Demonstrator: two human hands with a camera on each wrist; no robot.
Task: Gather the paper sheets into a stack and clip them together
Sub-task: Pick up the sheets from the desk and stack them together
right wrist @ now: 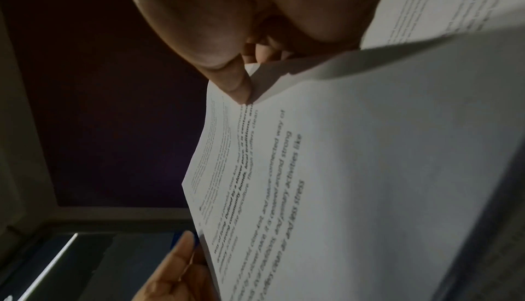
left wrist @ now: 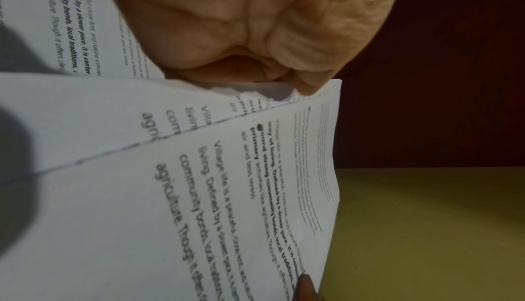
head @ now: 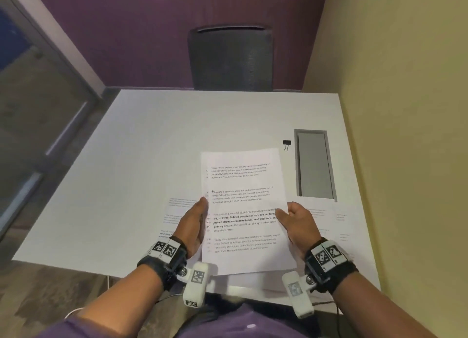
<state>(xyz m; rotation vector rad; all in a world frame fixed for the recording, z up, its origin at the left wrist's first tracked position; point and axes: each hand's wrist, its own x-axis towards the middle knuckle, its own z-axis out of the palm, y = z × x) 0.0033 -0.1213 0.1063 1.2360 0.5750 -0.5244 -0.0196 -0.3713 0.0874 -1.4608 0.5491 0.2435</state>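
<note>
I hold a stack of printed paper sheets (head: 243, 211) lifted over the white table's (head: 152, 148) near edge. My left hand (head: 196, 221) grips its left edge and my right hand (head: 295, 220) pinches its right edge, thumb on top. More printed sheets lie flat on the table under the stack, showing at the left (head: 177, 212) and right (head: 329, 218). A black binder clip (head: 287, 144) lies beyond the stack's far right corner. The left wrist view shows my left hand (left wrist: 241, 36) on the sheets (left wrist: 142, 216). The right wrist view shows my right hand (right wrist: 227, 36) on the sheets (right wrist: 369, 171).
A grey rectangular hatch (head: 315, 164) is set into the table at the right, beside the clip. A dark mesh chair (head: 231, 59) stands at the far edge against a purple wall. A yellow wall runs along the table's right side.
</note>
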